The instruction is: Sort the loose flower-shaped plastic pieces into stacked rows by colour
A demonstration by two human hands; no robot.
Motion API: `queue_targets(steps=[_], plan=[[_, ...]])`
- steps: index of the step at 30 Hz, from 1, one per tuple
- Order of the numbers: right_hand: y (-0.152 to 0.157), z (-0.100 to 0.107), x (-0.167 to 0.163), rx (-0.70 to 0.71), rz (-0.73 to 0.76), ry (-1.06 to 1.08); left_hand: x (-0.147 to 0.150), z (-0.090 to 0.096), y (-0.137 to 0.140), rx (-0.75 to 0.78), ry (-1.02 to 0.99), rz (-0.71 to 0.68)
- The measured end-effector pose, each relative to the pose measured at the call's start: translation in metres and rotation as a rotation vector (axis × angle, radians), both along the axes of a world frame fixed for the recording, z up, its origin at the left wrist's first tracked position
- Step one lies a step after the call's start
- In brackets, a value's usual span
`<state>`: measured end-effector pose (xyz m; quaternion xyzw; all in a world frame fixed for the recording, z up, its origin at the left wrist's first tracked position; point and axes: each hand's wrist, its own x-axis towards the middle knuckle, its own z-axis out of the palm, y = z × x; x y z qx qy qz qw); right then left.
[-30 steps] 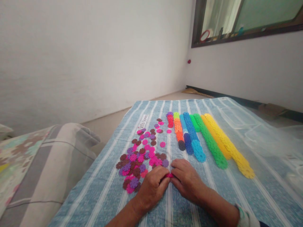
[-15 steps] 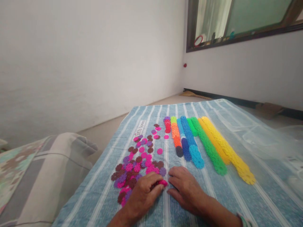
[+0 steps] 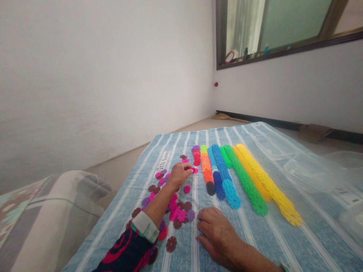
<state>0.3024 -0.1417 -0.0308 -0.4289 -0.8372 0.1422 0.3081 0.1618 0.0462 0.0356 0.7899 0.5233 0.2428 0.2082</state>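
My left hand (image 3: pixel 181 174) reaches over the cloth with thumb and fingers pinched on a pink notched plastic disc (image 3: pixel 193 170), just below the short red and purple row (image 3: pixel 196 155) of overlapping discs. The fingers partly cover the disc, so I cannot tell whether more than one is there. My right hand (image 3: pixel 217 233) rests on the cloth near the front, fingers loosely bent, thumb apart, nothing visible in it. A loose heap of pink, purple and brown discs (image 3: pixel 181 215) lies under and beside my left forearm. A single pink disc (image 3: pixel 186 189) lies apart from it.
To the right run overlapping disc rows: orange (image 3: pixel 206 162), blue (image 3: pixel 222 164), green (image 3: pixel 246 181) and yellow (image 3: pixel 263 177). Clear plastic containers (image 3: pixel 309 172) stand at the right on the striped cloth (image 3: pixel 283 249). A draped fabric (image 3: pixel 68 211) is at the left.
My left hand has moved forward from the near heap to the end of the red row, carrying pink. A brown disc now shows near the front. My right hand has stayed nearly still.
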Motion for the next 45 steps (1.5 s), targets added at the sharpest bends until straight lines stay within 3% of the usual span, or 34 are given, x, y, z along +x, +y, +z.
queue_targets(steps=[4,11,21,34,45], plan=[[0.001,-0.001,0.000,0.002,-0.007,0.007,0.017,-0.007,0.029,0.080,0.096,0.040],[0.004,-0.003,-0.002,-0.003,-0.014,-0.003,0.025,-0.015,0.046,0.025,0.166,0.021],[0.004,-0.001,-0.002,0.011,-0.016,-0.015,0.031,-0.020,0.046,0.134,0.256,-0.023],[0.005,-0.003,-0.002,0.032,-0.017,-0.014,0.033,-0.035,0.041,0.230,0.225,0.065],[0.005,-0.002,-0.002,0.017,-0.022,-0.028,0.037,-0.035,0.029,0.247,0.288,0.100]])
